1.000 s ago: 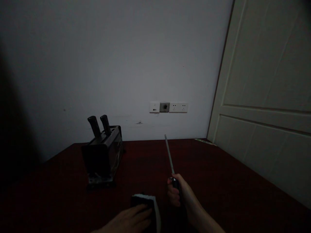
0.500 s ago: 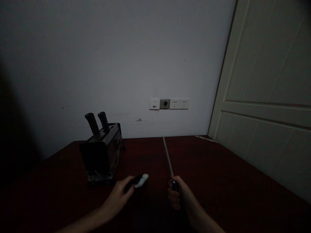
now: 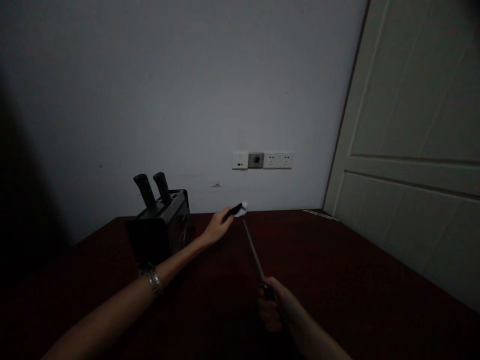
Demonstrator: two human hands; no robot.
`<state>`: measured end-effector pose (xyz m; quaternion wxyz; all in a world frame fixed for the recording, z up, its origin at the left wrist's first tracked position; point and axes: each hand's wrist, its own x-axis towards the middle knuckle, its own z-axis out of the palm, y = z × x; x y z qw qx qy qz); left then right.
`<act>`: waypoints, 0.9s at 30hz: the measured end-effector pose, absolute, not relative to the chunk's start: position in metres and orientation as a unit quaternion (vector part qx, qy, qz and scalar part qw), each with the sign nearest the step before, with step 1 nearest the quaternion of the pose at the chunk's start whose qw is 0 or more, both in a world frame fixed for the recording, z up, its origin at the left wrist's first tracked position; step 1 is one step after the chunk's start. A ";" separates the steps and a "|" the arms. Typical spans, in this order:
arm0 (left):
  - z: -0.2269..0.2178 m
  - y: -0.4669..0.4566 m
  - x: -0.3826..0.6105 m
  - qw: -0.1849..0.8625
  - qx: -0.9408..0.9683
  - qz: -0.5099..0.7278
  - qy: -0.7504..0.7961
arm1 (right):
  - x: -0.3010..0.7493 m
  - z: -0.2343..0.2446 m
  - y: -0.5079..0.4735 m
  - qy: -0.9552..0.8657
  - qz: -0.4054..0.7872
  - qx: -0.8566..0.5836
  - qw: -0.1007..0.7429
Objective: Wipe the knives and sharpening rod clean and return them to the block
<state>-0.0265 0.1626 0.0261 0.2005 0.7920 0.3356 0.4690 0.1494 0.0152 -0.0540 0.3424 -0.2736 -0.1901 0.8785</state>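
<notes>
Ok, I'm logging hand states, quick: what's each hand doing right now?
Left hand: closed, holding a black pad-like object with a white edge.
Right hand: closed, gripping a thin, straight grey rod by its black handle.

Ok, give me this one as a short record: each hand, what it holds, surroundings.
Left grip: holds a black-and-white object, exact kind unclear
Left wrist: silvery bracelet
Right grip: closed around the dark handle of a thin rod
Rod direction: tip pointing away, toward the wall
Rod and object: close together in view; contact unclear
At left: dark block, two black handles rising from its top
Surface: dark red table
Light: dim
</notes>
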 end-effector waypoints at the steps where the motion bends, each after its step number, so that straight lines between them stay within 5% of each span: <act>1: 0.023 0.161 -0.021 0.206 0.808 0.452 0.317 | 0.151 -0.054 0.015 -0.191 0.880 -0.276 0.337; 7: 0.005 0.157 -0.007 0.210 0.884 0.363 0.205 | 0.157 -0.049 0.014 -0.158 0.876 -0.291 0.350; 14: 0.008 0.170 -0.002 0.217 0.880 0.340 0.251 | 0.157 -0.045 0.015 -0.139 0.890 -0.269 0.340; 27: 0.004 0.184 0.020 0.040 0.937 0.216 0.270 | 0.141 -0.049 0.011 -0.095 0.890 -0.270 0.354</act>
